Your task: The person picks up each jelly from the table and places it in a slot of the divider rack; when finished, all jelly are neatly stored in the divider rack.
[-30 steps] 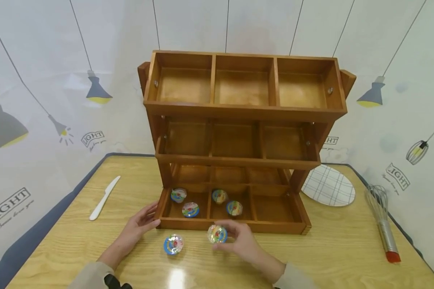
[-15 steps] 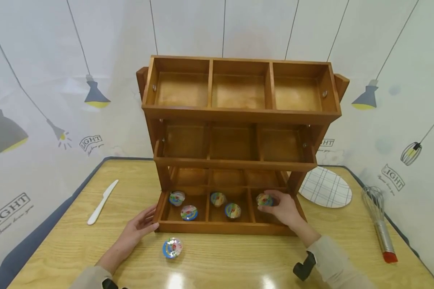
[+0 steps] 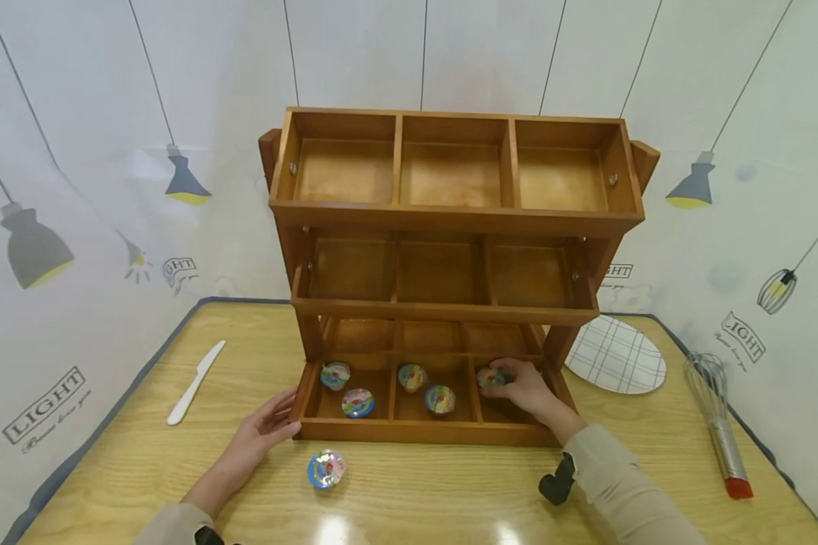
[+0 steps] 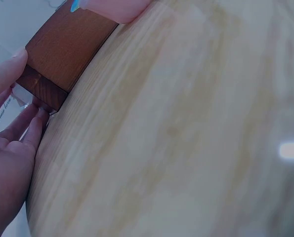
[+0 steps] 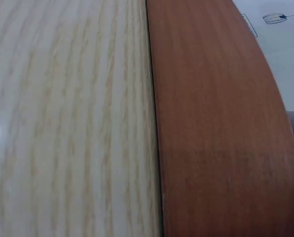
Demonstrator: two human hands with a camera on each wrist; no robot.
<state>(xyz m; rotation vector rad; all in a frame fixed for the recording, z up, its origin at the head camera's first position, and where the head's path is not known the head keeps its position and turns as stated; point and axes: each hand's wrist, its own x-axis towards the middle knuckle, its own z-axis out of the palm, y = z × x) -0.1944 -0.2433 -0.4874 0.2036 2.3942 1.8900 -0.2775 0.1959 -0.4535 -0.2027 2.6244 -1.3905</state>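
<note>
In the head view a brown wooden tiered shelf (image 3: 450, 433) stands on the table. My left hand (image 3: 254, 443) holds its lower left front corner, thumb and fingers on either side of the corner in the left wrist view. My right hand (image 3: 528, 390) pinches a small jelly cup (image 3: 492, 378) low inside the bottom tier's right compartment. Two jelly cups, a back one (image 3: 335, 375) and a front one (image 3: 358, 403), lie in the left compartment. The middle one has two more, a back cup (image 3: 412, 378) and a front cup (image 3: 440, 400). Another jelly cup (image 3: 326, 469) lies on the table before the shelf.
A white plastic knife (image 3: 195, 382) lies to the left. On the right are a checked plate (image 3: 616, 354), partly behind the shelf, and a whisk (image 3: 720, 424) with a red handle end. The shelf's front board (image 5: 221, 118) fills much of the right wrist view.
My right hand has carried the jelly cup from in front of the shelf into the right compartment, then slightly left and lower there. My left hand stays at the corner.
</note>
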